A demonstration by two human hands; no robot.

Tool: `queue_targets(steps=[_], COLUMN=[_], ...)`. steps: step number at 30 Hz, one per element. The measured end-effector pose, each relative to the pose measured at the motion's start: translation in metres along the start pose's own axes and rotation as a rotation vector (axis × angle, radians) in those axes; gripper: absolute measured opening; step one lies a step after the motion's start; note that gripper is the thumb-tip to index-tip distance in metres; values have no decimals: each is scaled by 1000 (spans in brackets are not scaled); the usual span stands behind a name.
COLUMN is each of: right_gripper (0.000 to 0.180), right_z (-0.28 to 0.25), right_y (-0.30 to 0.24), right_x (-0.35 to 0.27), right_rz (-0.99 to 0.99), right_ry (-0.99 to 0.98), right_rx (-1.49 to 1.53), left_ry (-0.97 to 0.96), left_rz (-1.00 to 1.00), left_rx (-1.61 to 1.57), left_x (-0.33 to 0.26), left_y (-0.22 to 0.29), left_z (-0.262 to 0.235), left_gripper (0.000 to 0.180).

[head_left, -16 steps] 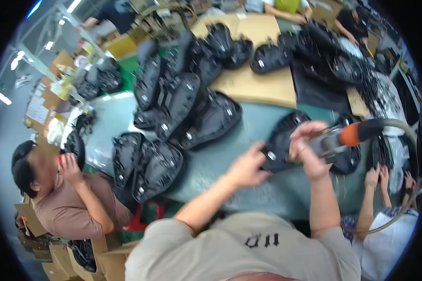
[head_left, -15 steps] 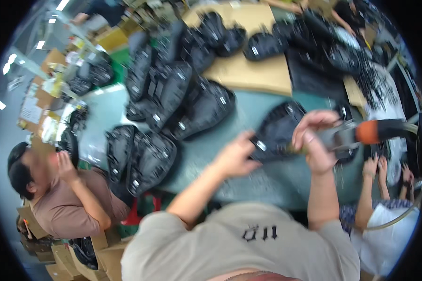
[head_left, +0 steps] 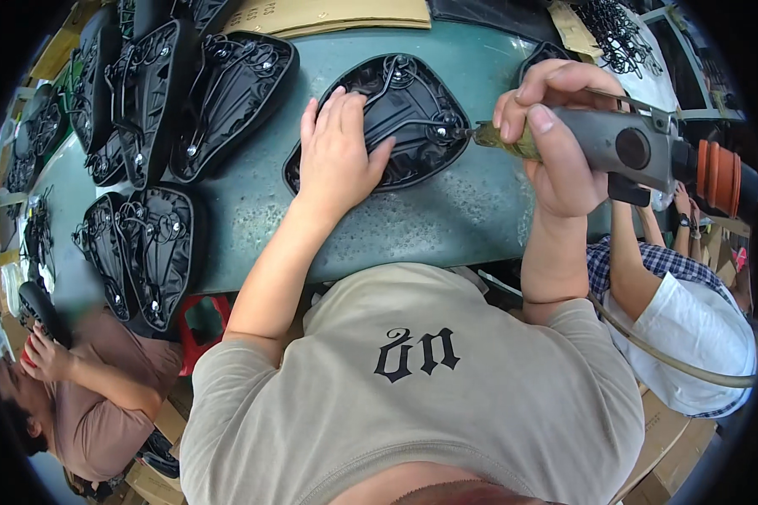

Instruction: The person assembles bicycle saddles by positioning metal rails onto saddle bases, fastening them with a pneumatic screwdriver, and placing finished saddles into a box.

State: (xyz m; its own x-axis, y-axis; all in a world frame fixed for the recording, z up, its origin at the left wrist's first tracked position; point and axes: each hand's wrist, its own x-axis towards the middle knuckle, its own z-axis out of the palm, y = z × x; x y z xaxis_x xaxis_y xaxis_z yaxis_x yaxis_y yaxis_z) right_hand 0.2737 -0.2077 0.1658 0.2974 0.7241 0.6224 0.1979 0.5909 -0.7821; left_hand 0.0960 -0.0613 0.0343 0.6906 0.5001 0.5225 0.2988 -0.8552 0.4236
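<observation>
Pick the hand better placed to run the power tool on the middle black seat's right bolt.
Probably the right hand: it holds the power tool, tip close to the bolt; the left hand lies on the black seat.

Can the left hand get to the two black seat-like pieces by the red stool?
Probably yes: between the left hand and those two black seat-like pieces lies green tabletop, nothing seen blocking. The hand would first leave the black piece beneath it.

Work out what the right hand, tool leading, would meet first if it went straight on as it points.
The power tool in the right hand would probably meet the shiny fastener on the black seat-shaped piece first; depth is unclear, so they may already touch.
</observation>
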Motion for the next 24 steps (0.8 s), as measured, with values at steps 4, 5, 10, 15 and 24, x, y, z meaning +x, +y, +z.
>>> queue_targets(steps=[4,5,10,15,24], right_gripper=[34,32,36,38,17], right_z=[-1,1,-4,-7,-3], right_y=[7,8,23,44,52], right_x=[3,4,-2,-11,-7], right_rz=[-14,-18,13,59,240], right_ry=[45,90,74,89,197], right_rx=[30,67,42,3,-71], left_ry=[-32,-43,-61,-68,-131], left_rz=[-19,-27,-45,-38,-26], left_rx=[18,29,46,24,56], left_x=[-5,-5,-3,6,10], left_y=[0,1,-1,3,-1], left_z=[2,0,2,2,3], left_gripper=[64,63,54,46,50])
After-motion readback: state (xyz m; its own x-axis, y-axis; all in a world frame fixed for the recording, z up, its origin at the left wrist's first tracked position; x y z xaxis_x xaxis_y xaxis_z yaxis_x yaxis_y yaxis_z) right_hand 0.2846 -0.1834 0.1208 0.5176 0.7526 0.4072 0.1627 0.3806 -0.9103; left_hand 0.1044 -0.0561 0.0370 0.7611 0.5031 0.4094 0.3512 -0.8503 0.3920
